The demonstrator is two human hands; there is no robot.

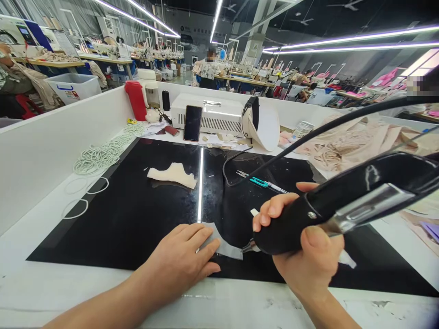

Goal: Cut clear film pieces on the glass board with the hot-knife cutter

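1. Far left: pale green cord loops (96,160) heaped on the white table (30,292), with single rings straying over the mat's edge.
2. Upper left of centre: red bottle (136,101), black cylinder (166,100), then a phone (192,123) propped upright before a vented white box (222,116).
3. Left of centre: cream piece (172,175) lying on the mat, well apart from both hands.
4. Right of centre: teal-handled tool (258,181) near the black cable (308,135), arcing to the upper right and crossing in front of pale fabric (331,153).
5. Across the lower half: black mat (103,228), glossy, smudged, streaked by a light's reflection. Beyond, at the top: rows of workstations, strip lights, another person (207,68).
6. Lower centre: left hand (187,251) laid flat, fingers pressing the grey piece (230,249) and hiding its left part.
7. There on the mat: thin, curved, right end visible.
8. Lower right: right hand (312,260) wrapped around a black handheld tool (329,196), blocking some mat behind; metal tip at the right end, contact hard to tell.
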